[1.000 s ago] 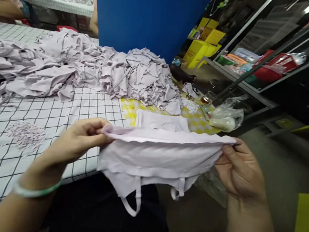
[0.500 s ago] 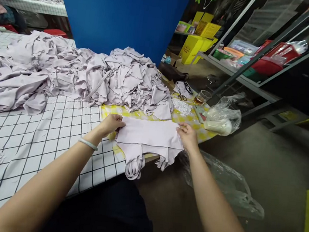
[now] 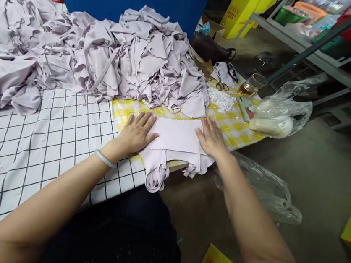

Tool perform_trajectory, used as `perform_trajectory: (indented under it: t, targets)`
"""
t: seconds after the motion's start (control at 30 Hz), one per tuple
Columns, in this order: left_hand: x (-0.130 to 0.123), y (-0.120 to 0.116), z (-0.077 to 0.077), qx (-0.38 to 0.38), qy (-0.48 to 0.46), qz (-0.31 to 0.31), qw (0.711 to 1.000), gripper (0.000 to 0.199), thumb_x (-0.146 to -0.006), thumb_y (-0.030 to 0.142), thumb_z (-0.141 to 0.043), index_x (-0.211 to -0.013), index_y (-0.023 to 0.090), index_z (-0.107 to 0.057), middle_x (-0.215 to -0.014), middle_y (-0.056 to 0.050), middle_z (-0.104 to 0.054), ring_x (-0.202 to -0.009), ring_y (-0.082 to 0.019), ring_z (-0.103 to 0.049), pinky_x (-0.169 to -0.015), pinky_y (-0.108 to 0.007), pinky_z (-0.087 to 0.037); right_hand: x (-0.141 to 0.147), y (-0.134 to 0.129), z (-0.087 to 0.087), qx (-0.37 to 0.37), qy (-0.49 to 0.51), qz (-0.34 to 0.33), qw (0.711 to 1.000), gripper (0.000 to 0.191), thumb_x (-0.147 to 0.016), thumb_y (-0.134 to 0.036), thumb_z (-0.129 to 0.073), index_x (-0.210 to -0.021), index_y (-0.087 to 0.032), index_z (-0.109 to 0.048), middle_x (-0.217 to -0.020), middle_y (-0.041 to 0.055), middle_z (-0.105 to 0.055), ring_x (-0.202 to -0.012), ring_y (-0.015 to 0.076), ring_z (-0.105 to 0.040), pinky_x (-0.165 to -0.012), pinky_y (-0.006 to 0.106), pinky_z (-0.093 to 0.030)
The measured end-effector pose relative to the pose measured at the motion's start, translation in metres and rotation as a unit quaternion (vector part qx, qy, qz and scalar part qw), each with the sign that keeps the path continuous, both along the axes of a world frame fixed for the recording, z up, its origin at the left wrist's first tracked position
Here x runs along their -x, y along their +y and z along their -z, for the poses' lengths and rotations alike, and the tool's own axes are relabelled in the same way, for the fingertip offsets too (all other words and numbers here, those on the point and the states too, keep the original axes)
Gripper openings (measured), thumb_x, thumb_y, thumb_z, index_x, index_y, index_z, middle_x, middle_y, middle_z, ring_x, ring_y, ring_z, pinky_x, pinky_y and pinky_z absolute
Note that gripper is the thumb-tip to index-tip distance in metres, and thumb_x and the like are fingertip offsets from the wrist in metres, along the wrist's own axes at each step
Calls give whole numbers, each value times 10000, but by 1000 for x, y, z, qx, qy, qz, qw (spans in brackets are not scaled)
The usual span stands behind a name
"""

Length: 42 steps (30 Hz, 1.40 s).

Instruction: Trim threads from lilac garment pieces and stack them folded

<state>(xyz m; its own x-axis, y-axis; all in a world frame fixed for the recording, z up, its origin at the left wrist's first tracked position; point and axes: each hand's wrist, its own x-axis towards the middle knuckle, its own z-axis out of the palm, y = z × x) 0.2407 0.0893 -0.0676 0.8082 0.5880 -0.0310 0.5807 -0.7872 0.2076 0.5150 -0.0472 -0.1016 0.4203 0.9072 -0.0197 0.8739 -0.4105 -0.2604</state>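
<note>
Both palms are down on the pale lilac garment [image 3: 176, 138], and it lies flat at the near edge of the table [image 3: 178, 165]! The left hand [image 3: 137, 133] is open, fingers a little spread, thumb reaching inward over the left end of the cloth; the right hand [image 3: 210, 139] mirrors it at the right end, open too. Neither grips anything; they simply rest on the fabric.

And look at that garment: a smooth, matte, broad rectangular band, a crisp straight seam line running across it, and below that a scooped section with narrow straps. On the left, the strap loops [image 3: 156, 178] hang in a bunch of rounded curls past the edge; a shorter, crumpled cluster dangles on the right.

Underneath, a yellow-and-white checked cloth [image 3: 238, 132], and to the left a white cloth with a black grid [image 3: 75, 124], gently creased. Behind, a great rumpled heap of lilac fabric [image 3: 155, 57], all soft folds and wavy edges. Over to the right, a scatter of white scraps [image 3: 222, 99], dark-handled scissors [image 3: 221, 86], a clear glass [image 3: 252, 84] holding amber liquid, and a crinkled, shiny transparent bag [image 3: 298, 109]. A smooth, pale, rounded bangle [image 3: 104, 158] circles the left wrist.
</note>
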Motion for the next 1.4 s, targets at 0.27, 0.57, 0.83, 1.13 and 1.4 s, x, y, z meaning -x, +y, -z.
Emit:
perform_trajectory:
  t: [0.27, 0.57, 0.83, 1.13, 1.4]
  targets:
    - [65, -114, -21, -52, -225, 54, 971, 213, -958, 386, -551, -957, 189, -633, -1028, -112, -675, -981, -266, -557, -867, -418, -420, 66, 11, -50, -82, -37, -172, 981, 561, -1028, -385, -318, -1573, -252, -293, -1668, 33, -211, -1553, 291, -57, -1221, 613, -41]
    - [88, -146, 9, -34, -152, 41, 987, 81, -940, 228, -593, -926, 190, -664, -987, -94, -641, -908, -259, -494, -776, -408, -389, 111, 50, -26, -4, 67, -332, 941, 567, -1041, -466, -280, -1561, -242, -322, -1671, 27, -180, -1552, 247, -88, -1249, 502, -40]
    - [95, -146, -9, 206, -205, 29, 956, 154, -944, 233, -567, -834, 202, -671, -923, -67, -611, -881, -216, -500, -806, -377, -466, 112, 51, -24, -2, 42, -328, 944, 582, -1041, -473, -251, -1567, -232, -308, -1670, 25, -178, -1550, 248, -97, -1251, 497, -46]
    - [137, -134, -20, 147, -306, -15, 940, 258, -927, 173, -558, -1178, 220, -594, -1122, -112, -626, -1034, -248, -571, -891, -436, -525, 127, 44, -47, 42, -5, -300, 953, 512, -1013, -386, -372, -1500, -240, -437, -1605, 76, -367, -1491, 300, -311, -1184, 534, -266]
    - [182, -67, -29, 158, -440, -232, 853, 194, -937, 308, -553, -1112, 279, -634, -1125, -95, -660, -1080, -261, -612, -892, -454, -551, 287, 179, -86, -76, -51, -340, 936, 172, -932, -238, -557, -1043, -218, -687, -1059, 79, -720, -984, 236, -652, -836, 314, -475]
